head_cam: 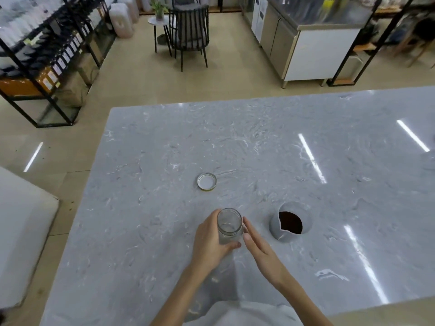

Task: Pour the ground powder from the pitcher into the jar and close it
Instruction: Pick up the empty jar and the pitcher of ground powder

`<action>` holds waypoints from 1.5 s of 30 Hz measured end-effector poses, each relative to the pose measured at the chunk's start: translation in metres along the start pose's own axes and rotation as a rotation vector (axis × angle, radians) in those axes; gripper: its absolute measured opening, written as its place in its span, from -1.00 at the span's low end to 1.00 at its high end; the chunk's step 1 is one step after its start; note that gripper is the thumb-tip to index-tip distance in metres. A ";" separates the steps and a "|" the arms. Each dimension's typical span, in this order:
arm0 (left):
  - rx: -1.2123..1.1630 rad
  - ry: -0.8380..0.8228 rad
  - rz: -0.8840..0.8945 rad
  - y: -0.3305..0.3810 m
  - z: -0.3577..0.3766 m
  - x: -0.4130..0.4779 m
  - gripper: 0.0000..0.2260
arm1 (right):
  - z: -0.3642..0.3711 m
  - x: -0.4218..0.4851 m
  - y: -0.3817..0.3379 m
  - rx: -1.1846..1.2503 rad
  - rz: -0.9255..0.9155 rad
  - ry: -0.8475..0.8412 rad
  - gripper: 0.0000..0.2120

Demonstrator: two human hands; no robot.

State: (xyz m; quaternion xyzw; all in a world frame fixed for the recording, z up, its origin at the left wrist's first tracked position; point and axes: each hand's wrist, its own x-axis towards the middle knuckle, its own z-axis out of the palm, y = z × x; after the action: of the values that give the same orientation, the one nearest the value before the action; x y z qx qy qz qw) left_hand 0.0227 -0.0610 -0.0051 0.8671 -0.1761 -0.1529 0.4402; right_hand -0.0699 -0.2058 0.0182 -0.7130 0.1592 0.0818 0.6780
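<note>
An empty clear glass jar [229,225] stands upright and lidless on the grey marble table [259,149], near its front edge. My left hand [210,241] wraps around the jar from the left. My right hand [261,248] rests flat beside the jar's right side, fingers straight and touching the glass, holding nothing. A grey pitcher [275,228] with dark ground powder [290,222] inside stands just right of the jar. The jar's lid [206,181] lies upside down, white inside facing up, farther back on the table.
A glass object [430,158] shows at the table's right edge. Beyond the table are black shelving [47,55] at the left, a black chair [189,31] and a steel counter [306,43]. A white block [21,236] sits at the left.
</note>
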 end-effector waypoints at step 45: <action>0.047 0.120 -0.118 -0.007 0.023 0.001 -0.14 | -0.104 0.000 0.064 0.281 -0.147 0.572 -0.43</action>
State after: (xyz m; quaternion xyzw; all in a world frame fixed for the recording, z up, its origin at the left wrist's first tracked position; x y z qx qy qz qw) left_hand 0.0155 -0.0739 -0.0236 0.8936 -0.1018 -0.1222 0.4197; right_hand -0.1018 -0.3109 -0.0353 -0.6162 0.3008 -0.1938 0.7016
